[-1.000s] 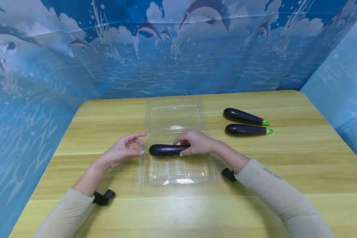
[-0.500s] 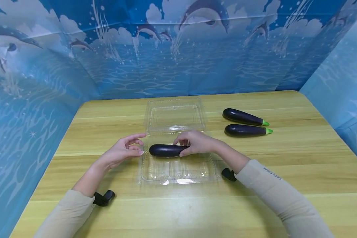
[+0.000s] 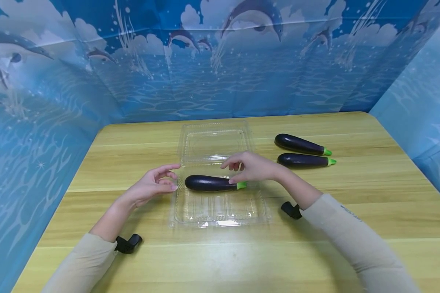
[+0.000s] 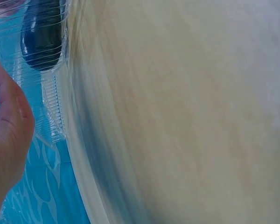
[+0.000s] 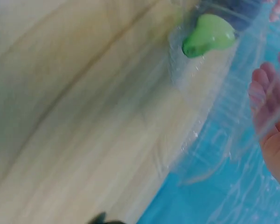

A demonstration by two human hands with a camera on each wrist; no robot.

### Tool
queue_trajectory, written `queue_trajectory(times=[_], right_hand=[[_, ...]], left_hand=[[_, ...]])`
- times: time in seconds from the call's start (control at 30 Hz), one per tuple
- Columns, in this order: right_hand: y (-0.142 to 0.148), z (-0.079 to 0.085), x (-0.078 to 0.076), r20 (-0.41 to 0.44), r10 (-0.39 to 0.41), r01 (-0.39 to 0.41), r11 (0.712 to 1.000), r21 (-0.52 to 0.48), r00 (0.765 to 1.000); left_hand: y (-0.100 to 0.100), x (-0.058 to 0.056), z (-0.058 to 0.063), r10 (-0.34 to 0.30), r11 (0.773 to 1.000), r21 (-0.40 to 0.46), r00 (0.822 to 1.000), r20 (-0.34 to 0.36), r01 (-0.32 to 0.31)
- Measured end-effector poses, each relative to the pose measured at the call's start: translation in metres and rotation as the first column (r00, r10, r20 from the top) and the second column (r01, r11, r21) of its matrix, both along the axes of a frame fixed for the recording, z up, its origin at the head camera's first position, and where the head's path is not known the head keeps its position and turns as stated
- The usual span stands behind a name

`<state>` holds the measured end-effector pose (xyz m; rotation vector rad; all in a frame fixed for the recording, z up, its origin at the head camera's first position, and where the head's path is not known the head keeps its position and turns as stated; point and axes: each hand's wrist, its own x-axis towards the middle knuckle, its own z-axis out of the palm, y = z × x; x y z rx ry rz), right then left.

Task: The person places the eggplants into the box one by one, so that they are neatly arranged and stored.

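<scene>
A dark purple eggplant (image 3: 209, 183) with a green stem end lies crosswise in the base of a clear hinged plastic container (image 3: 220, 222), towards its back half. My right hand (image 3: 254, 167) hovers over the stem end with thumb and fingers spread apart; the thumb overlaps the eggplant in the head view. In the right wrist view a gap shows between the right hand (image 5: 273, 121) and the green stem (image 5: 212, 35). At the container's left rim is my left hand (image 3: 150, 185), fingers loosely bent, index fingertip and thumb right at the edge.
Two more eggplants, an upper one (image 3: 298, 143) and a lower one (image 3: 302, 160), lie side by side at the back right of the wooden table (image 3: 220, 260). The container's lid (image 3: 216, 140) lies folded back behind the base. A blue dolphin-print cloth (image 3: 220, 81) hangs around the table.
My right hand has let go of the eggplant and lifted slightly up and to the right, uncovering the green stem. The eggplant has shifted slightly. The left hand has stayed put.
</scene>
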<state>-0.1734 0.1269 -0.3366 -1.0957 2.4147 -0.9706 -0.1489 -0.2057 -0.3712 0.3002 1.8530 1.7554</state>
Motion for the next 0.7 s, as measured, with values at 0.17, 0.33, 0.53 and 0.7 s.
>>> queue_trajectory(times=[0.17,0.33,0.53,0.7], right_hand=[[0.014,0.01,0.0,0.032,-0.007,0.008,1.0,-0.027,0.999],[0.032,0.017,-0.002,0.031,-0.049,0.05,0.998,-0.042,0.998],[0.056,0.02,-0.003,0.006,-0.126,0.126,0.991,-0.041,0.992],[0.076,0.023,-0.002,0.008,-0.189,0.189,0.982,-0.014,0.982]], left_hand=[[0.0,0.0,0.001,-0.001,1.0,-0.001,1.0,0.005,0.001],[0.0,-0.001,0.001,0.002,1.0,0.006,1.0,0.009,-0.002],[0.0,-0.001,0.001,0.001,1.0,-0.001,1.0,0.003,-0.001],[0.0,0.0,0.0,0.003,1.0,-0.001,1.0,0.004,-0.003]])
